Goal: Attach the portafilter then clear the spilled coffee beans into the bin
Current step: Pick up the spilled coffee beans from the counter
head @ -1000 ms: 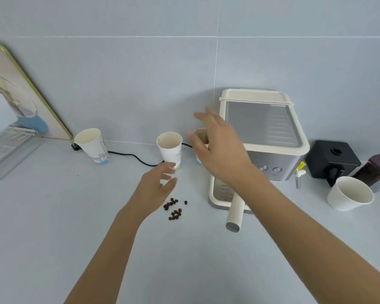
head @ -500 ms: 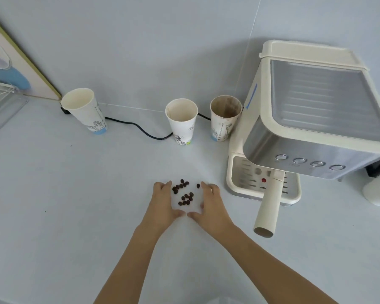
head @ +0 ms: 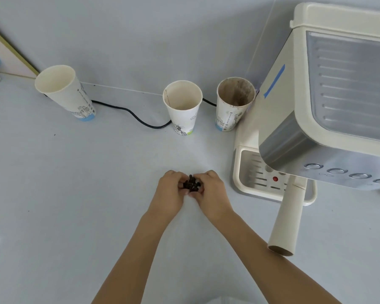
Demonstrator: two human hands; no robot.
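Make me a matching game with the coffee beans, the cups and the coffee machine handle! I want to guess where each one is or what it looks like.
Things:
1. coffee beans
2. right-hand paper cup
3. left-hand paper cup
4. portafilter handle

Descriptions:
A. sticks out from under the espresso machine toward the camera
B. stained brown inside, right beside the machine
C. bunched in a little pile between the left hand and right hand
D. clean inside, standing alone near the picture frame

Pairs: 1-C, 2-B, 3-D, 4-A
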